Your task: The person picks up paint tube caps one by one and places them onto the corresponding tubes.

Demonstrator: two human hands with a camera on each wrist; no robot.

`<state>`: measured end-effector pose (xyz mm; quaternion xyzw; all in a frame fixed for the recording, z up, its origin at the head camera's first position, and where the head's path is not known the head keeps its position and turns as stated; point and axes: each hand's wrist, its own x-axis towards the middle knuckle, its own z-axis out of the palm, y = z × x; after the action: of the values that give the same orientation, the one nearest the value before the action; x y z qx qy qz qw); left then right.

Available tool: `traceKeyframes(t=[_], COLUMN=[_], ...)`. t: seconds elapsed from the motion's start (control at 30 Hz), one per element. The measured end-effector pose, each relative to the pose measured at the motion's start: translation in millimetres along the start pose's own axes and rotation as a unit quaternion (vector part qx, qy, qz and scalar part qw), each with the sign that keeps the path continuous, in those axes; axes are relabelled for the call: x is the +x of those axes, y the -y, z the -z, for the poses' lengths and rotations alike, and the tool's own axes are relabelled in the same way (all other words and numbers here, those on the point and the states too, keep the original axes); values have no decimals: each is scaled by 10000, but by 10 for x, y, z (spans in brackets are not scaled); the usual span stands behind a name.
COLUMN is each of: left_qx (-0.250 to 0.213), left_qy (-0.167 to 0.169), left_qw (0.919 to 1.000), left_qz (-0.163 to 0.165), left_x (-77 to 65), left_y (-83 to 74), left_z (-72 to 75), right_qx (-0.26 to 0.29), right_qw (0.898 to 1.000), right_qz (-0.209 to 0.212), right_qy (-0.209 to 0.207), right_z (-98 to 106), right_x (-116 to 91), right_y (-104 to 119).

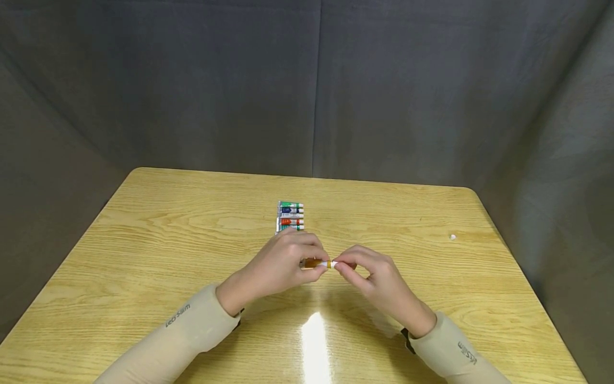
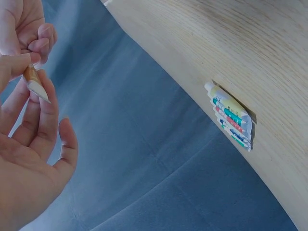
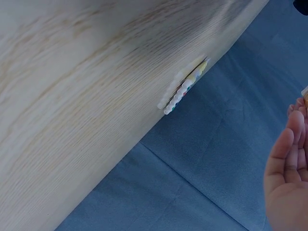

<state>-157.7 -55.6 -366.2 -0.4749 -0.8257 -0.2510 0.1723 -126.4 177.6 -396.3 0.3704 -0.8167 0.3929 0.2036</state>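
Observation:
Between thumb and fingers, my left hand (image 1: 285, 260) holds a small ochre paint tube (image 1: 313, 263) level above the table, its neck toward the right. My right hand (image 1: 379, 274) pinches the white cap (image 1: 334, 264) at that neck with thumb and forefinger, so the fingertips partly cover it. In the left wrist view the flat pale end of the paint tube (image 2: 38, 90) shows below the thumb. Only the edge of the ochre paint tube (image 3: 306, 97) appears in the right wrist view, above the right hand (image 3: 288, 178).
Several paint tubes (image 1: 290, 215) lie side by side beyond my left hand, caps to the right; that hand overlaps the nearest. A small white piece (image 1: 453, 237) lies far right on the wooden table (image 1: 201, 213). Dark curtains (image 1: 230, 90) hang around the table's back and sides.

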Motion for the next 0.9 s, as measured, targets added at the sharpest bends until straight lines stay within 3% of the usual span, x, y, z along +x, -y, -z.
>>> traceKeyframes(t=[0.4,0.9], left_qx=[-147,-295], left_qy=[63,23], left_qw=[9998,9995], left_qz=[67,104], left_x=[-11,-25], left_y=[30,38], left_z=[14,48], right_qx=[-117,-287], right_qw=[9998,9979], right_qz=[-148,553], right_qy=[-83,-183], right_z=[37,10], right_x=[-17,15], right_y=[-25,-1])
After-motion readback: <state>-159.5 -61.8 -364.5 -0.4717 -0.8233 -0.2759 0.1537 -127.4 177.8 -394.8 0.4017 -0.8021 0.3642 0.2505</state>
